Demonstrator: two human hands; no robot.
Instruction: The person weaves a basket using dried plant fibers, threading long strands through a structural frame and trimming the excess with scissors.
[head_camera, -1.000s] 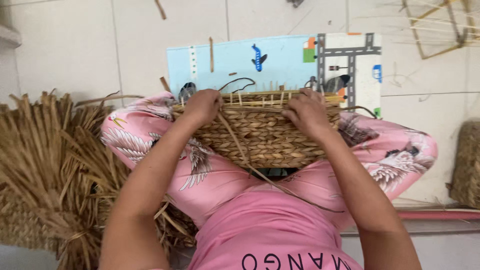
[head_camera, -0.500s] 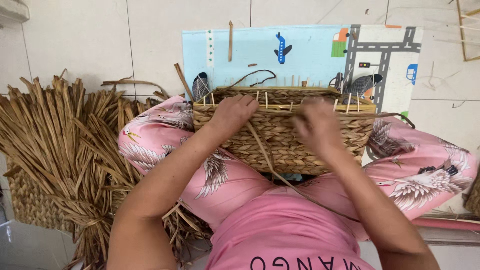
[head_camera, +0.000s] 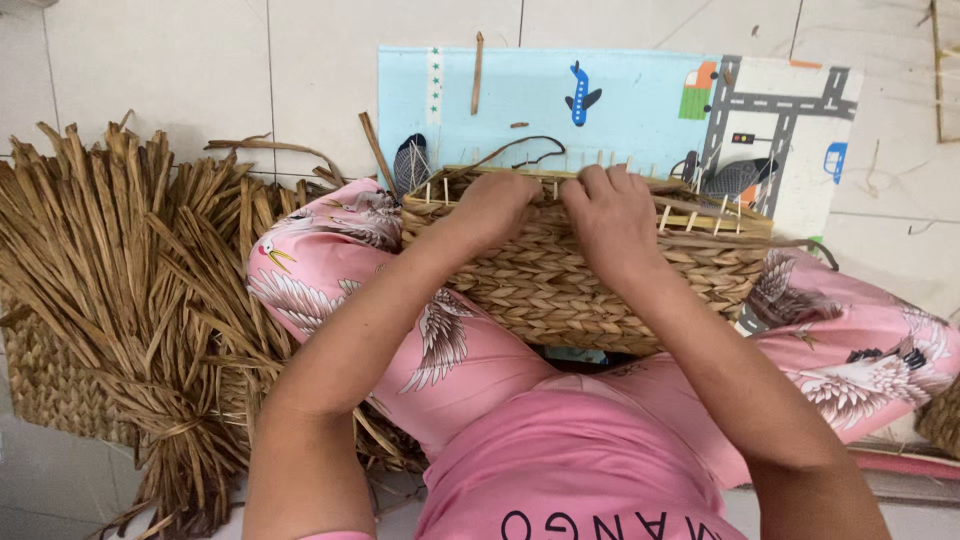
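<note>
A woven straw basket (head_camera: 560, 285) rests on my lap, across my pink patterned trousers (head_camera: 450, 350). Short upright straw ends stick out along its top rim. My left hand (head_camera: 495, 205) grips the rim near its middle, fingers curled over the edge. My right hand (head_camera: 610, 215) sits right beside it on the same rim, fingers bent around the braided strand. The two hands almost touch. A loose dark strand (head_camera: 520, 150) arches up behind the rim.
A large bundle of dried straw (head_camera: 130, 290) lies on the tiled floor at my left, over a flat woven piece (head_camera: 50, 380). A light-blue play mat (head_camera: 620, 100) with plane and road pictures lies beyond the basket. Another woven piece (head_camera: 940, 420) shows at the right edge.
My right hand has slid left along the basket rim until it sits beside my left hand. The basket has shifted a little in view as my head moved.
</note>
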